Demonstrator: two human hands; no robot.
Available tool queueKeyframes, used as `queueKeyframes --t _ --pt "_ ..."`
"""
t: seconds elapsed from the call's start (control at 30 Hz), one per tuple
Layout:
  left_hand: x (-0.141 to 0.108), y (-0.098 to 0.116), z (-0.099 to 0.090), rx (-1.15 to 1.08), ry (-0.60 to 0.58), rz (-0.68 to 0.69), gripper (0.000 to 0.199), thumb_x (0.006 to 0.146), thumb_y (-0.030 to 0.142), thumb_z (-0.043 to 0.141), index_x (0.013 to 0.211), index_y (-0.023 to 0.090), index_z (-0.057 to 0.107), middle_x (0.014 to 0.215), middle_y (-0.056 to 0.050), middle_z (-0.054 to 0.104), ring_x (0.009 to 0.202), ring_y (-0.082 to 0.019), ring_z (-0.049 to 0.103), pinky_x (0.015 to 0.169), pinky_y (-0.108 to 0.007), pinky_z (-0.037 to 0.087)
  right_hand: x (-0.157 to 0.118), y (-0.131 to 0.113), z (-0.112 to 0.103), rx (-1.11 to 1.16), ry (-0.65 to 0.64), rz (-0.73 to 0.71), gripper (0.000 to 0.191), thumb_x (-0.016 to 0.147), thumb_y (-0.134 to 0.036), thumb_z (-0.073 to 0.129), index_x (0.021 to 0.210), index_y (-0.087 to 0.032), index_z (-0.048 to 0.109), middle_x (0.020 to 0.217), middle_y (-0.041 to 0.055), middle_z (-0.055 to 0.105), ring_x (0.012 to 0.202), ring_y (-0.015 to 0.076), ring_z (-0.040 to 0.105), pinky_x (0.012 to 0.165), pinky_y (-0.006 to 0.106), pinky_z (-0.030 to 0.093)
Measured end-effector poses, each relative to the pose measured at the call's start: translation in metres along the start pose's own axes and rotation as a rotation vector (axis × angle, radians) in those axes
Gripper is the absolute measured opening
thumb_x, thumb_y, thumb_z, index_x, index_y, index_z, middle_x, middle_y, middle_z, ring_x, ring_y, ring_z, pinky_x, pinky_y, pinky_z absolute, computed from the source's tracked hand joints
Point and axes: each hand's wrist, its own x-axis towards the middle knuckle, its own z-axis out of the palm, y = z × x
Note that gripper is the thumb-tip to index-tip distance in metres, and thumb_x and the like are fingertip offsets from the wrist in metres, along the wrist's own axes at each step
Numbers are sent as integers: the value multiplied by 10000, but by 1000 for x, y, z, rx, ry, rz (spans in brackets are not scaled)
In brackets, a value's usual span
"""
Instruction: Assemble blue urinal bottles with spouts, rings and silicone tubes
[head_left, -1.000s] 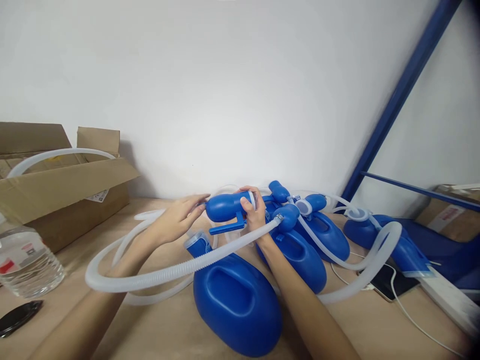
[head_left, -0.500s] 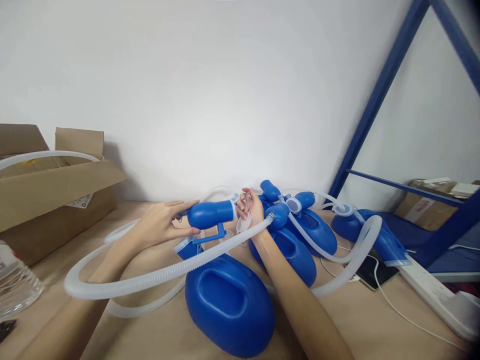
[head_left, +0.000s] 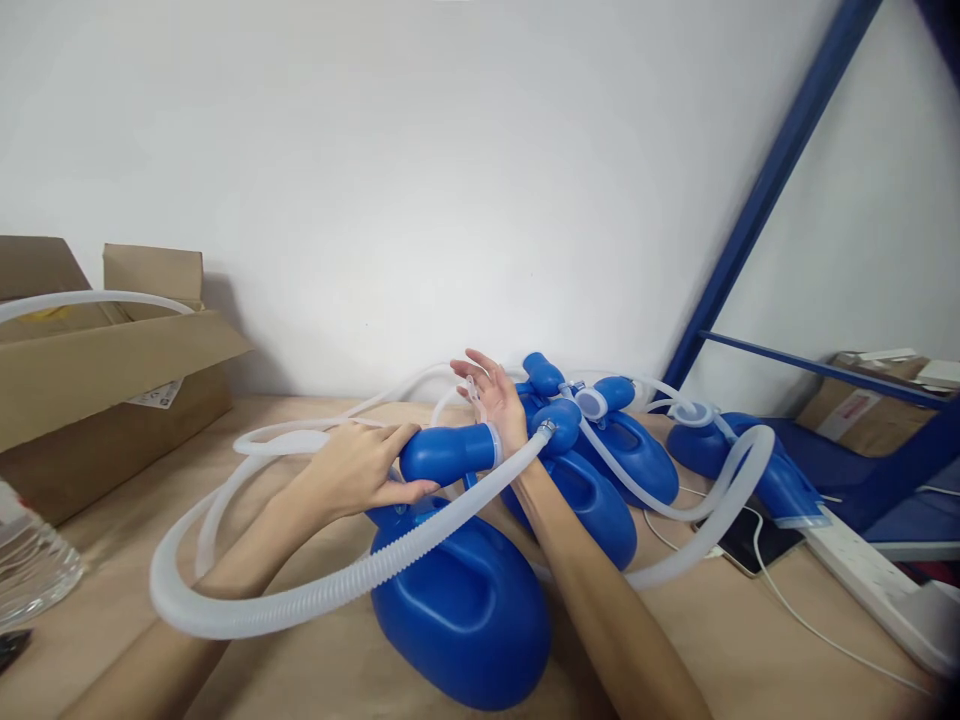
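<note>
My left hand grips the rear end of a blue funnel-shaped piece, which lies level above a large blue bottle. My right hand is at the piece's pale rim, fingers spread and raised, with a small clear part against the palm. A ribbed white hose loops over my left forearm and runs to a blue fitting beside my right wrist. Further blue bottles lie behind my right forearm.
An opened cardboard box stands at the left, a clear plastic bottle before it. At the right are a phone, a white power strip, cables and a blue metal frame.
My left hand and the blue piece have moved right, up to my right hand. The right hand's fingers have spread and lifted. The hose loop has shifted.
</note>
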Motion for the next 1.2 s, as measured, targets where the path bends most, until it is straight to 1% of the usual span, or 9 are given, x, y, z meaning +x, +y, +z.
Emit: queueKeyframes --t 0.13,0.37,0.47,0.53,0.67,0.8,0.97,1.07,1.2 --pt "-1 3 9 -148 31 -26 729 894 815 453 1125 171 706 827 -100 752 745 -311 697 651 -355 412 -5 -15 3 -68 -106 -53 482 929 -615 502 1298 -347 658 1568 -14 547 1491 278 436 1219 510 312" --pt "6 7 -7 -553 42 -119 586 921 718 503 831 170 691 747 -33 683 681 -209 618 639 -306 409 -15 -32 13 -64 -272 -192 462 900 -476 499 1289 -326 698 1593 -30 522 1576 271 310 1284 519 206" --pt "7 -1 -15 -723 -27 -123 556 941 690 508 894 184 734 832 -24 727 744 -210 646 688 -294 464 -14 -26 14 -63 -254 -229 462 868 -490 539 1246 -293 720 1576 7 541 1567 287 325 1281 498 222" --pt "6 -8 -17 -762 -36 -134 553 940 692 517 1031 203 760 940 -30 762 841 -232 681 747 -297 498 -10 -18 15 -60 -138 -225 469 853 -492 592 1264 -292 693 1531 27 581 1526 284 391 1265 479 262" --pt "3 -18 -14 -561 114 -276 728 912 743 539 1431 235 592 1074 -67 768 928 -278 700 780 -337 513 -3 -3 19 -56 138 65 457 852 -545 641 1240 -304 661 1313 30 702 1301 262 591 1114 437 456" --pt "1 -19 -6 -316 103 -293 781 966 735 457 1565 233 440 1028 -87 754 797 -266 697 697 -333 498 -4 6 25 14 122 337 375 842 -613 654 964 -260 682 1002 15 742 999 229 668 843 339 573" --pt "-3 -26 3 11 153 -39 637 1045 509 463 1637 323 323 1429 -137 596 780 -216 714 682 -319 508 -5 3 23 10 133 247 332 898 -547 579 839 -236 676 861 2 734 876 207 683 762 312 573" --pt "-6 -28 0 249 196 31 566 1064 407 462 1619 338 379 1337 -130 653 793 -244 721 640 -321 485 -3 3 18 -48 130 204 366 904 -541 567 972 -230 747 956 20 772 966 224 707 822 327 569" --pt "-10 -28 -6 346 237 89 556 1033 474 546 1563 313 493 1029 -108 735 776 -255 716 616 -306 457 -5 15 21 -148 115 82 540 907 -702 579 1052 -219 771 989 51 776 990 232 714 876 344 567"
